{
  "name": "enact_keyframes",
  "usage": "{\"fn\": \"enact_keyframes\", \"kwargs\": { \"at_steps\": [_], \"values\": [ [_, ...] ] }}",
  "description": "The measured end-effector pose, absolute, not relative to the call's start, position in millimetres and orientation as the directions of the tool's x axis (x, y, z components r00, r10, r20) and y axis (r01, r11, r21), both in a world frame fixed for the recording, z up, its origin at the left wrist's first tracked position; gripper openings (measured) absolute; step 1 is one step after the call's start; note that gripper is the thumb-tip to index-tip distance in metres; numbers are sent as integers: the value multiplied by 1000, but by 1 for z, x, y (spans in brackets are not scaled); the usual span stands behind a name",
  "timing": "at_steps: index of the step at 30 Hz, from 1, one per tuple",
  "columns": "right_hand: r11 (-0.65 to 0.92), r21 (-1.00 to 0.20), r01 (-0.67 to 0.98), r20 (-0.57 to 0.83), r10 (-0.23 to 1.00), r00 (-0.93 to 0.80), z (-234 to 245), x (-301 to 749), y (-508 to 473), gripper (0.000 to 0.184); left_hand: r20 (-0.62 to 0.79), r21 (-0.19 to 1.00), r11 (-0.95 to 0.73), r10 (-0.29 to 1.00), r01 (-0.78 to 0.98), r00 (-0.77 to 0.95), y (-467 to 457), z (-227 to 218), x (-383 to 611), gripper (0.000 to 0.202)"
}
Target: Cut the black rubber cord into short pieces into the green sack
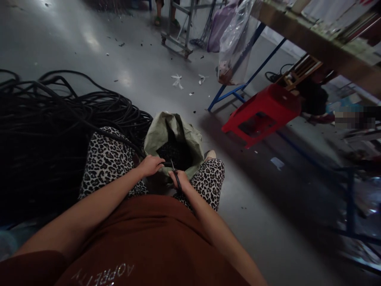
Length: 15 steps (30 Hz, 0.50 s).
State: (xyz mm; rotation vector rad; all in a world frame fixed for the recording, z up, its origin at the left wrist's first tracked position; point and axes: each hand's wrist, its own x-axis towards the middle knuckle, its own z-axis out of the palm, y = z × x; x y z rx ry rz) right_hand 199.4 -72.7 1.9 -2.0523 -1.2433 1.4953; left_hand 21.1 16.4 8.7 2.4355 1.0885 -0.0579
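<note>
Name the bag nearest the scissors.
The green sack, its open mouth close beside the scissors in the right hand; the clear plastic bag hangs farther off, by the table.

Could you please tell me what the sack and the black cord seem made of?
The sack looks like plastic, possibly woven, matte green, judging by its stiff creases. The black cord is perhaps rubber or plastic, smooth, judging by faint highlights along its loops.

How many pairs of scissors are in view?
1: the scissors in your right hand, at the near rim of the green sack. More could be hidden among the black cords.
</note>
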Motion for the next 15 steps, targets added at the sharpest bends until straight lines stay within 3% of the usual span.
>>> {"fn": "enact_keyframes", "kwargs": {
  "at_steps": [5, 15],
  "values": [
    [-514, -667, 539, -577, 814, 63, -1, 200, -73, 31, -210, 404, -568, 705, 717, 677, 16, 8, 22, 29],
    [-647, -651, 397, -676, 732, 87, 7, 202, -75, 35, -194, 344, -559, 743, 754, 640, 17, 5, 21, 27]
  ]
}}
